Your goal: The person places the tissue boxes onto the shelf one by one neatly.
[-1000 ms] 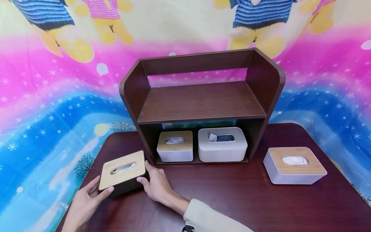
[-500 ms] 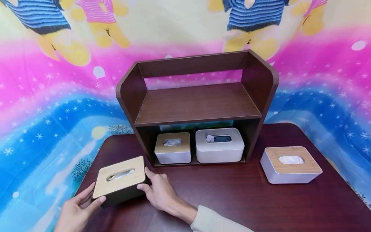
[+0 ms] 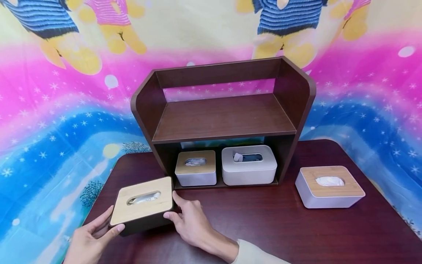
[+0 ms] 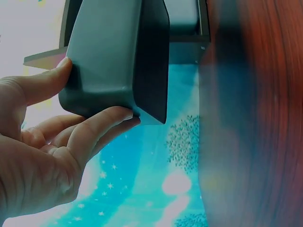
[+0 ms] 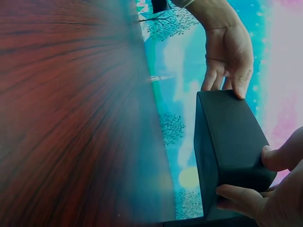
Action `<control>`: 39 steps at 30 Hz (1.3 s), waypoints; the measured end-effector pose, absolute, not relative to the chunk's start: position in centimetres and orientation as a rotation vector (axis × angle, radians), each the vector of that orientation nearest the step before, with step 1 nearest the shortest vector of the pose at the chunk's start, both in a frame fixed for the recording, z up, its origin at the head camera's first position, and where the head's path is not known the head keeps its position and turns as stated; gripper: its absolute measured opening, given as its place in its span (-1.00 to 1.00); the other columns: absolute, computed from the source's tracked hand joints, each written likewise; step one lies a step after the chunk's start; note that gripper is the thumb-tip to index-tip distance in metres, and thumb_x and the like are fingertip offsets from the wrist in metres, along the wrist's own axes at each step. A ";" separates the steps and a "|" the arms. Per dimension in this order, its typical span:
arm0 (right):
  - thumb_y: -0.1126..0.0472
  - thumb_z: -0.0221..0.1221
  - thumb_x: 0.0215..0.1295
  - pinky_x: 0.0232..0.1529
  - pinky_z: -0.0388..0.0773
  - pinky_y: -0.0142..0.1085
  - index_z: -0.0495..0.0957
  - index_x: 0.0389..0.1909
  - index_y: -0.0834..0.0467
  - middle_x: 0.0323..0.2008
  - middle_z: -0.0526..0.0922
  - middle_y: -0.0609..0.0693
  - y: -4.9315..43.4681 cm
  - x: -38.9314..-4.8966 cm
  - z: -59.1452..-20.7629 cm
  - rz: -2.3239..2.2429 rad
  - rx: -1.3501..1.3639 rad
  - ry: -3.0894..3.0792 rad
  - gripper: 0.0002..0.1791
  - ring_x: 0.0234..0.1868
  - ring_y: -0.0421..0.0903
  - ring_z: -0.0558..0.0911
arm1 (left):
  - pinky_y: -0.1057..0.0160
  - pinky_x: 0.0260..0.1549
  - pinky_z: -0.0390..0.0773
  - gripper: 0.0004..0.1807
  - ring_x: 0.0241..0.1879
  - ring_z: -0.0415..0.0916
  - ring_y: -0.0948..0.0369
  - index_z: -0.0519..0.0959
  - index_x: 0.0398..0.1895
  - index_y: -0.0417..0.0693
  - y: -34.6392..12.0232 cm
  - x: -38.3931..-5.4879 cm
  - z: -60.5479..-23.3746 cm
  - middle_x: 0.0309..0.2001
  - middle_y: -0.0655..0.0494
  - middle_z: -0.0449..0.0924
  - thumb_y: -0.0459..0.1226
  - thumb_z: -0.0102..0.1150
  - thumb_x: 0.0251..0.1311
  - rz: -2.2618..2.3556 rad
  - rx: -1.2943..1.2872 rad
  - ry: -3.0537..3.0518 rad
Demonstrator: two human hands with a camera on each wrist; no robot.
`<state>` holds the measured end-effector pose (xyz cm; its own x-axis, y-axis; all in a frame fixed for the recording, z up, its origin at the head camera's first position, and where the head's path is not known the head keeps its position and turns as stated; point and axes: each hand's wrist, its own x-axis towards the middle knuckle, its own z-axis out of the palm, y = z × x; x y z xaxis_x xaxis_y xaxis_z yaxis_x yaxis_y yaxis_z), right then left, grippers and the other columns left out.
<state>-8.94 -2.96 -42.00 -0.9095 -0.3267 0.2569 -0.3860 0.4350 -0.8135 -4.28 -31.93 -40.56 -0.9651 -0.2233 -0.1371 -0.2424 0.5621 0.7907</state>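
Both hands hold a black tissue box (image 3: 145,203) with a light wooden lid and an oval slot, at the left of the table. My left hand (image 3: 93,234) grips its left end, thumb on the front side and fingers round the end. At the other end my right hand (image 3: 194,222) grips it, thumb at the front and fingers on the end face. Both wrist views show the box (image 4: 104,56) raised off the table, its underside (image 5: 204,156) visible. White tissue shows in the slot.
A dark brown two-tier shelf (image 3: 224,113) stands behind. In its lower tier sit a wood-lidded white tissue box (image 3: 196,178) and a wider all-white one (image 3: 249,176). Another wood-lidded white tissue box (image 3: 329,194) stands at the right of the table (image 3: 263,223). A printed cloth (image 3: 66,128) hangs behind.
Both hands have carried the black tissue box nearer the person, then slightly right in the last half second. The grip looks the same; the head view has shifted a little.
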 end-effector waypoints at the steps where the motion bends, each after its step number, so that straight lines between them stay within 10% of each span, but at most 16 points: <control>1: -0.04 0.35 0.48 0.14 0.70 -0.31 0.47 0.50 0.27 0.35 0.64 0.16 -2.7 -8.8 -42.0 1.513 0.645 -2.604 -0.27 -0.20 -0.44 0.61 | 0.55 -0.23 0.68 -0.14 -0.12 0.50 0.77 0.29 0.64 -0.16 -31.7 -4.3 -40.6 0.34 -0.40 0.48 -0.12 0.47 0.38 1.421 -0.406 2.750; 9: 0.01 0.37 0.47 -0.41 0.43 -0.54 0.42 0.53 0.28 -0.41 0.70 0.02 0.0 -8.7 -41.6 1.663 0.588 -2.569 -0.25 -0.74 -0.49 0.10 | 0.53 -0.21 0.71 -0.28 0.00 0.53 0.75 0.43 0.55 -0.17 -29.5 -4.3 -40.9 0.37 0.04 0.48 -0.24 0.46 0.38 1.549 -0.232 2.801; 17: 0.03 0.39 0.46 -0.39 0.50 -0.51 0.44 0.53 0.25 0.44 0.52 0.20 2.7 -8.4 -41.2 1.639 0.505 -2.546 -0.27 -0.65 -0.53 0.36 | 0.44 -0.15 0.76 -0.36 0.08 0.63 0.61 0.50 0.47 -0.25 -26.5 -5.3 -40.6 0.34 0.02 0.55 -0.36 0.45 0.34 1.808 -0.066 2.704; 24: 0.00 0.38 0.46 -0.09 0.69 -0.34 0.46 0.51 0.26 0.43 0.51 0.28 4.6 -8.1 -40.9 1.546 0.464 -2.521 -0.27 -0.10 -0.22 0.81 | 0.44 -0.07 0.75 -0.36 0.16 0.62 0.53 0.53 0.44 -0.27 -24.2 -6.0 -40.1 0.37 -0.02 0.57 -0.36 0.48 0.31 1.951 -0.069 2.573; 31: 0.12 0.43 0.40 -0.29 0.62 -0.50 0.46 0.52 0.24 0.44 0.50 0.29 6.6 -8.1 -40.4 1.565 0.370 -2.524 -0.27 -0.05 -0.05 0.82 | 0.47 0.02 0.70 -0.33 0.24 0.54 0.52 0.46 0.49 -0.29 -21.8 -7.3 -39.7 0.48 -0.14 0.45 -0.39 0.44 0.34 1.997 -0.025 2.484; 39: 0.17 0.46 0.38 -0.01 0.76 -0.35 0.48 0.51 0.18 0.40 0.56 0.29 8.2 -7.9 -39.9 1.621 0.253 -2.524 -0.28 0.05 0.03 0.80 | 0.44 0.05 0.69 -0.35 0.31 0.51 0.37 0.50 0.48 -0.21 -20.1 -8.4 -39.0 0.45 -0.09 0.51 -0.39 0.44 0.34 1.982 -0.003 2.471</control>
